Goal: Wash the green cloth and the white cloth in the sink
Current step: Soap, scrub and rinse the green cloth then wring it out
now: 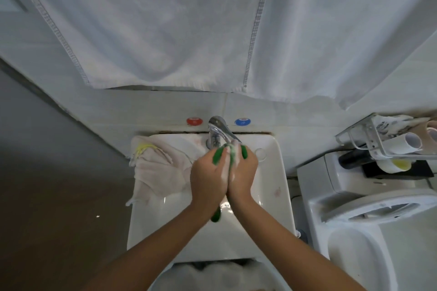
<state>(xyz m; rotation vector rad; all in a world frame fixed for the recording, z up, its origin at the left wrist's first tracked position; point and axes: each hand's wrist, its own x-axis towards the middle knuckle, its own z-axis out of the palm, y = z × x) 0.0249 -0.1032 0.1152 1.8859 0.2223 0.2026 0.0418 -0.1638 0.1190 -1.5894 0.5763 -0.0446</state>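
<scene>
Squeezing the soapy green cloth (217, 157) between them, left hand (208, 178) and right hand (242, 172) press together over the sink (279, 186); white cloth (158, 165) lies left

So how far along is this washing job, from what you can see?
Nothing looks finished yet. In hand: the left hand and right hand grip the soapy green cloth between them over the sink, just below the tap. Left: the white cloth lies draped over the sink's left rim, apparently waiting, and the green one needs rinsing.
</scene>
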